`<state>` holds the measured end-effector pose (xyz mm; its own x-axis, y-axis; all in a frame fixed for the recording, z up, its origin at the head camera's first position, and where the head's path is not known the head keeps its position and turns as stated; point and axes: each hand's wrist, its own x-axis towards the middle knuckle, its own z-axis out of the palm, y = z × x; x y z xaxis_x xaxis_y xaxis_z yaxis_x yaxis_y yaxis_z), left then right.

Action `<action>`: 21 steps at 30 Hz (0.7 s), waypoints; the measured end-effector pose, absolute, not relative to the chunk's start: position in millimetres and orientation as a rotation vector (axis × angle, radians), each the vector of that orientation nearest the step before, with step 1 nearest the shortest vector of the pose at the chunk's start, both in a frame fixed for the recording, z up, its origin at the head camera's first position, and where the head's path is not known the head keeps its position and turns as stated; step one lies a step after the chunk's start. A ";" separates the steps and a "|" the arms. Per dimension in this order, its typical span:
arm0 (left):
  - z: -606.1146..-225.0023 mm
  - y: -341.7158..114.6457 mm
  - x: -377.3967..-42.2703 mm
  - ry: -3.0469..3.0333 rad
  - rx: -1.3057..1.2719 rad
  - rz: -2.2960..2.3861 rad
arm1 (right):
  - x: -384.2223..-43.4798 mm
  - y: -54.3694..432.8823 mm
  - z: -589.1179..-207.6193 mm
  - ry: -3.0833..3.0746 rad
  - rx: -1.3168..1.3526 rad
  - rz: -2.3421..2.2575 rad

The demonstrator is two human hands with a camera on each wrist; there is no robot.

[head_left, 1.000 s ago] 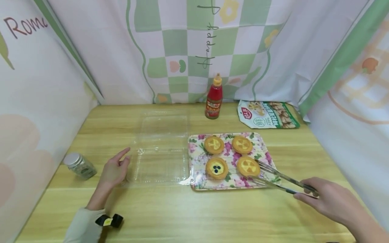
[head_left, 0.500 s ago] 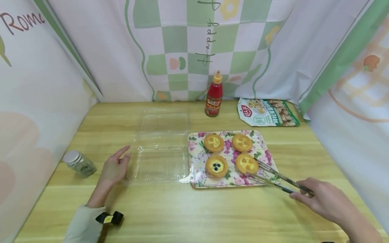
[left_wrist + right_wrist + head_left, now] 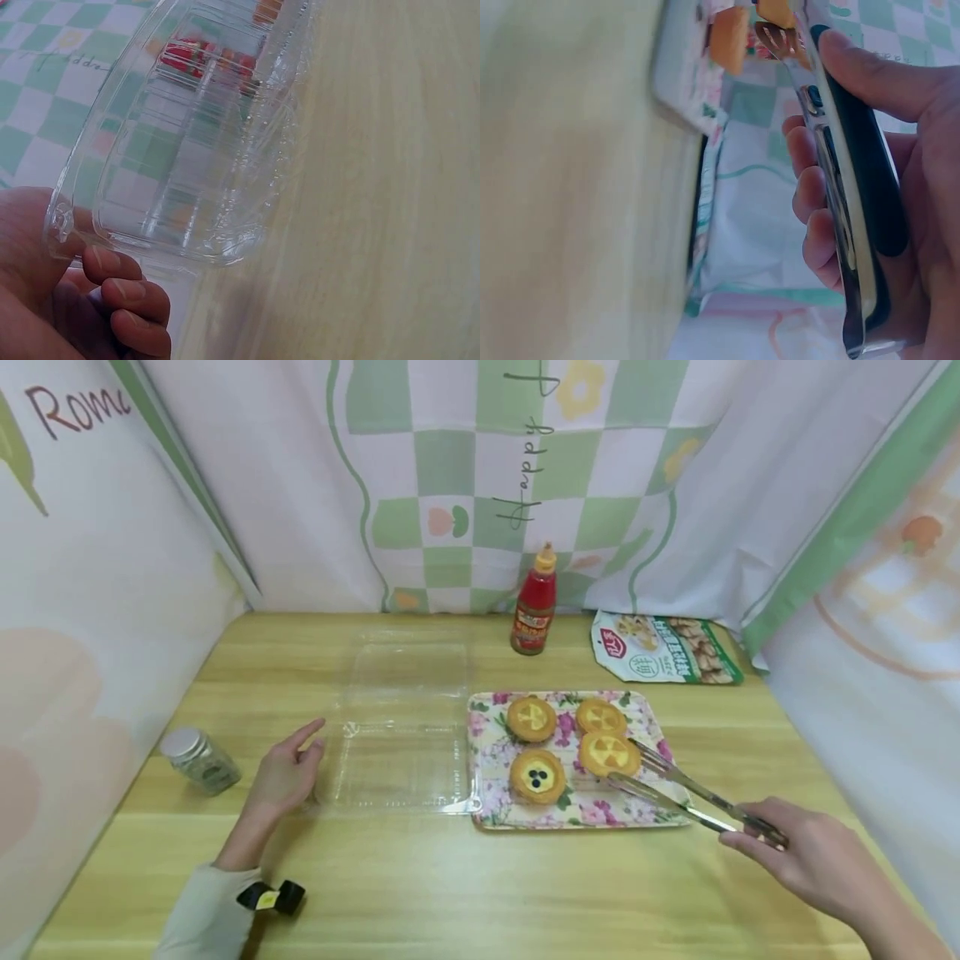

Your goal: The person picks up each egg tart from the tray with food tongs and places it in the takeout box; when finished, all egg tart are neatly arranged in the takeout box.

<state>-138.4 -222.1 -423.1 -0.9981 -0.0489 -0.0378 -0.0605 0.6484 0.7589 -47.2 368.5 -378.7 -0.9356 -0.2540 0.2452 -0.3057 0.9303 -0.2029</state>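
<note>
My right hand (image 3: 813,860) grips metal food tongs (image 3: 697,797), whose dark handle panel shows in the right wrist view. Between the tong tips, an egg tart (image 3: 609,753) with yellow topping is held slightly raised, overlapping the tart (image 3: 601,717) behind it. Two more tarts, one topped with dark berries (image 3: 537,776), sit on the floral tray (image 3: 495,814). At the left, my left hand (image 3: 287,774) holds the near-left rim of a clear plastic container (image 3: 172,150), its lid opened away from me. Curled fingertips (image 3: 135,292) meet the rim in the left wrist view.
A red sauce bottle (image 3: 535,606) stands behind the tray, with a green and white food pouch (image 3: 663,647) lying to its right. A small lidded jar (image 3: 201,762) lies tilted at far left. Curtains enclose the table (image 3: 450,893) at the back and sides.
The tongs have closed on the front-right tart and lifted it a little up and away from the tray. My left hand has stayed at the container. The head view has shifted slightly.
</note>
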 end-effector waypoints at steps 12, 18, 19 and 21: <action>-417.0 -224.0 -141.5 2.854 -0.075 1.308 | -106.4 279.6 -350.0 -2.560 0.933 0.323; -419.4 -222.0 -139.8 2.825 -0.106 1.312 | -137.7 221.9 -346.9 -2.402 1.202 0.353; -419.7 -222.1 -139.6 2.820 -0.108 1.315 | -140.8 213.2 -347.1 -2.398 1.230 0.360; -420.3 -222.9 -139.3 2.816 -0.109 1.313 | -146.2 197.2 -348.0 -2.424 1.277 0.355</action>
<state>-139.3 -222.9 -420.3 -0.9970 -0.0499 -0.0589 -0.0772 0.6407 0.7639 -146.2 197.2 -348.0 -0.5169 -0.7348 0.4393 -0.8298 0.5562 -0.0461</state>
